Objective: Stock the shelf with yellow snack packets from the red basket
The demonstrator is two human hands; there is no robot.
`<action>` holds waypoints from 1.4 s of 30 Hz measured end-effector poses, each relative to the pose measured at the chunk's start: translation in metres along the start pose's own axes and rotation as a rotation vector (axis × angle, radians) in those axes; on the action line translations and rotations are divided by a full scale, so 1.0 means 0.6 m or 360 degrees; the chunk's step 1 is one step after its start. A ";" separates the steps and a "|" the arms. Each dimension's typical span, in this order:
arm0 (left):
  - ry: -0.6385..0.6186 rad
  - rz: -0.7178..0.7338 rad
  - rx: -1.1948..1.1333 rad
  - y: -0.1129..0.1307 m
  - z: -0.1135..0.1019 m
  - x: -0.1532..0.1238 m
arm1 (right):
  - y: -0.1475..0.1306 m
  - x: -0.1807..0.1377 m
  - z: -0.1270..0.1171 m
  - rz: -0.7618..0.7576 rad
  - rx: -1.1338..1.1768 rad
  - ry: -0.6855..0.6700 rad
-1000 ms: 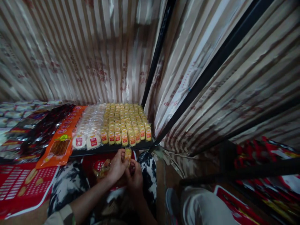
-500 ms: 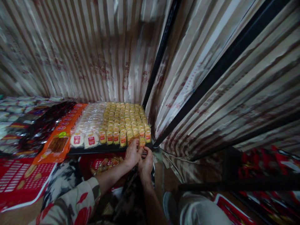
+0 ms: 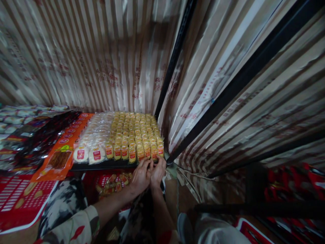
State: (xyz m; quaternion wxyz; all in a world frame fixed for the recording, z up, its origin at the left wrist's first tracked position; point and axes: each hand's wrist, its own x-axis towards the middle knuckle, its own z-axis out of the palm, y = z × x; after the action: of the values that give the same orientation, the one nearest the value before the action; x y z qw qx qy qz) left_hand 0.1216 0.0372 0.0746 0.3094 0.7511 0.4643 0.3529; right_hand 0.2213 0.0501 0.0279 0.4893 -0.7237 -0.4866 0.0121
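Observation:
Small yellow wrapped cakes with red labels stand in tight rows at the right end of a black shelf. My left hand is at the front row, fingers bent together. Close beside it, my right hand is curled the same way. Between their fingertips is the lower end of one wrapped yellow cake near the row's right end, its bottom hidden by my fingers. To the left of the yellow rows are round white wrapped cakes with red labels.
An orange snack bag and dark packets lie further left. Below are a red basket and another red basket holding loose yellow packets. Black metal bars and a striped curtain border the shelf. A person's leg is at lower right.
Both hands have lowered slightly at the front row. The wrapped cake between them, tilted out in front before, now stands upright in line with its neighbours. The view has shifted a little.

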 end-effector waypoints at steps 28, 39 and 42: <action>-0.0060 -0.0039 0.0467 -0.030 -0.017 -0.017 | -0.002 0.011 -0.003 -0.0065 -0.0004 -0.0134; -0.0084 0.0214 0.0365 -0.050 -0.044 -0.058 | -0.007 -0.036 -0.016 -0.0215 0.0056 -0.0072; -0.0186 0.0246 0.0304 -0.076 -0.056 -0.092 | -0.022 -0.075 -0.016 -0.0093 0.0170 -0.0157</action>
State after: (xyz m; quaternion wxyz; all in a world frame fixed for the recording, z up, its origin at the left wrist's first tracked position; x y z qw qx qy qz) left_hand 0.0546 0.0085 0.0437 0.2348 0.8300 0.4177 0.2854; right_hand 0.1932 0.0116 0.0216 0.5029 -0.6805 -0.5296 0.0594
